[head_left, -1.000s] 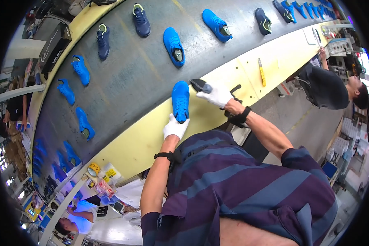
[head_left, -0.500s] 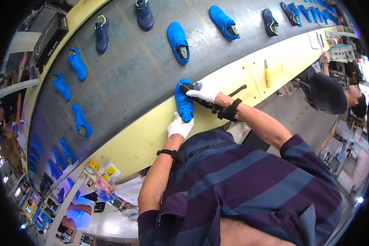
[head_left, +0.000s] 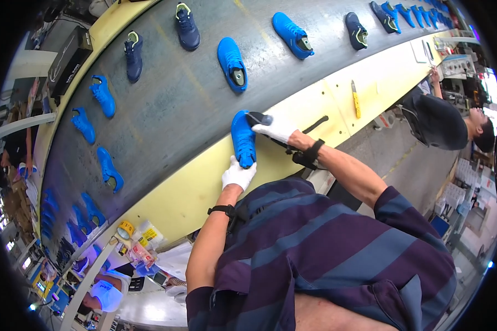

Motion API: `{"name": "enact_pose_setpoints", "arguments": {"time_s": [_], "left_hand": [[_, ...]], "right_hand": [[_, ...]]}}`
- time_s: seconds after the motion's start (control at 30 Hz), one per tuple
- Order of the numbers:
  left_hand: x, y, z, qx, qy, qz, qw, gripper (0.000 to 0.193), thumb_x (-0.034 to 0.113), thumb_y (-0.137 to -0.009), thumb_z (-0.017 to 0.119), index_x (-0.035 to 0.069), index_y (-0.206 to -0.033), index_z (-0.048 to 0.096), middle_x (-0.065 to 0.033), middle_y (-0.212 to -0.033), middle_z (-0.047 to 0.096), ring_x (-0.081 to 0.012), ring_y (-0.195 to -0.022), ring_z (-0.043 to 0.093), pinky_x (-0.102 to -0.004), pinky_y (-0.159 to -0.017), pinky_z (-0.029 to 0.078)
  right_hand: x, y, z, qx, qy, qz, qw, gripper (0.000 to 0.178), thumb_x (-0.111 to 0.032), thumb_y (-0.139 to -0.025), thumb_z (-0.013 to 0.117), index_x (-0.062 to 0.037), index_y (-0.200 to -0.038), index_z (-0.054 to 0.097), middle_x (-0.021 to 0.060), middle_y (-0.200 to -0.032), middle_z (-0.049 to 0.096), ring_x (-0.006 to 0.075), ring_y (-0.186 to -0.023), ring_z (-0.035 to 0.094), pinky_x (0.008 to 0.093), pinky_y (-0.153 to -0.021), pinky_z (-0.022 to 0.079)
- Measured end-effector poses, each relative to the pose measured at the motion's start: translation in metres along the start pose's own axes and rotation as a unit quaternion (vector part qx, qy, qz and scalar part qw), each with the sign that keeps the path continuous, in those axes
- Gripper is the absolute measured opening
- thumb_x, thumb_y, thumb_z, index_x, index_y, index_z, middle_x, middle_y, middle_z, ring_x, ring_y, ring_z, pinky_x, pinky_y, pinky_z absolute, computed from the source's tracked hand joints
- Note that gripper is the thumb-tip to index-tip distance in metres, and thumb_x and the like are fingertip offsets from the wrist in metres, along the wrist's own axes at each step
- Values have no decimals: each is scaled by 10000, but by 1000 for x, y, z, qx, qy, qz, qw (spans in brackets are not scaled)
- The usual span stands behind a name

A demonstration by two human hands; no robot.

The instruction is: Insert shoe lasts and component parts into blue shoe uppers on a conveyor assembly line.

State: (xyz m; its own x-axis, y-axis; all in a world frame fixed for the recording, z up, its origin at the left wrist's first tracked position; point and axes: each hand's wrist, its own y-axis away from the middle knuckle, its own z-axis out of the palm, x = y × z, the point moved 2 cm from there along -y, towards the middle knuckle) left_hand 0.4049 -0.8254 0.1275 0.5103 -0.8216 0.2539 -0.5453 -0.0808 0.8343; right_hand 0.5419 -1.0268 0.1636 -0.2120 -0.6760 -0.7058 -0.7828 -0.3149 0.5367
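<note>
A bright blue sneaker stands near the edge of the yellow bench, its toe pointing away from me. My white-gloved left hand grips it at the heel end. On its right side, my gloved right hand is closed around a dark hand-held tool, whose exact kind I cannot make out. The tool's end is beside the toe area; whether it touches the shoe is unclear. Below and right of that hand, a black rod-like piece lies along the bench; its link to the tool is hidden.
A grey conveyor belt curves past, carrying several blue and navy sneakers. The yellow bench holds a yellow-handled knife to the right and a tape roll at lower left. A person sits at right.
Shoes on the belt have shifted slightly in view. The tool end has turned and come a little away from the sneaker's upper. My left hand keeps its hold on the heel.
</note>
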Motion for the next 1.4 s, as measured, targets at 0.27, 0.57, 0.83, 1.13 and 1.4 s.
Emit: {"name": "enact_pose_setpoints", "arguments": {"time_s": [0.27, 0.57, 0.83, 1.13, 1.4], "left_hand": [[4, 2, -7, -17, 10, -9, 1000, 961, 692, -880, 566, 33, -1538, 330, -313, -1193, 713, -476, -1154, 682, -493, -1032, 526], [-1, -7, -2, -9, 28, -7, 1000, 986, 692, -863, 592, 29, -1545, 336, -307, -1204, 713, -474, -1151, 685, -492, -1018, 536], [-4, 1, -10, -21, 32, 2, 999, 1059, 717, -857, 573, -2, -1580, 288, -302, -1202, 716, -465, -1153, 689, -478, -1008, 542], [-2, -3, 2, 2, 42, 7, 999, 1067, 722, -850, 575, -2, -1578, 285, -274, -1141, 740, -442, -1128, 707, -470, -984, 552], [-31, -23, 24, 13, 94, 46, 994, 954, 685, -899, 587, -10, -1522, 391, -259, -1166, 713, -396, -1035, 710, -441, -922, 559]], "right_hand": [[21, 29, -7, 8, 117, 42, 992, 539, -567, -879, 757, -37, -979, 769, 191, -861, 753, 313, -809, 744, 409, -751, 566], [4, 7, 20, 35, 179, 5, 983, 481, -541, -906, 756, -60, -927, 752, 163, -824, 753, 360, -787, 744, 442, -735, 570], [0, 9, 9, 58, 157, -4, 986, 458, -520, -892, 780, -64, -917, 741, 180, -809, 743, 377, -774, 739, 455, -718, 570], [-1, -10, 12, -32, 91, 11, 995, 508, -543, -904, 736, -38, -929, 785, 188, -767, 726, 359, -716, 724, 445, -675, 545], [5, 1, 11, -30, 67, -16, 997, 527, -552, -887, 760, -27, -931, 777, 171, -783, 731, 320, -728, 724, 432, -693, 547]]}}
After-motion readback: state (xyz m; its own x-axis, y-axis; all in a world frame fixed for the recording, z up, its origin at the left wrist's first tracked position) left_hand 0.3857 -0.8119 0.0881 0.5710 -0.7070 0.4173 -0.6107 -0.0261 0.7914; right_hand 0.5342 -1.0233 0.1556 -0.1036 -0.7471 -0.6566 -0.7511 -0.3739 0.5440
